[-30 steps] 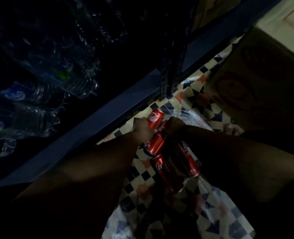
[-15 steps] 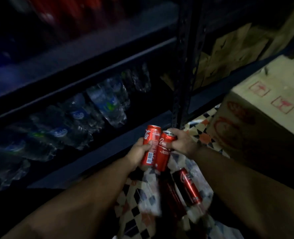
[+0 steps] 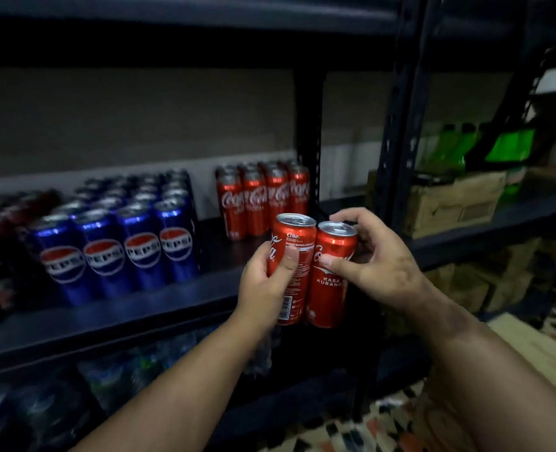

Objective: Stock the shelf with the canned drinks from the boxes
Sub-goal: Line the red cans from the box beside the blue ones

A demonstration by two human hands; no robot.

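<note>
Two red Coke cans stand upright side by side in the air in front of the dark shelf point(image 3: 159, 308). My left hand point(image 3: 265, 288) grips the left can point(image 3: 297, 252), thumb across its front. My right hand point(image 3: 377, 262) grips the right can point(image 3: 330, 288), thumb on its label and fingers curled over its top rim. Both cans hang just in front of the shelf's front edge. Behind them, a block of several red Coke cans point(image 3: 263, 197) stands at the shelf's right end.
Several blue Pepsi cans point(image 3: 120, 236) fill the shelf's middle, with darker cans at the far left. A black upright post point(image 3: 397, 151) divides off the right bay, holding cardboard boxes point(image 3: 456, 200) and green bottles point(image 3: 449, 145). Wrapped water bottles point(image 3: 123, 376) lie on the shelf below.
Both hands rose from the floor pack with one can each, up to the level of the can shelf. The view swung upward from the patterned floor to the shelf.
</note>
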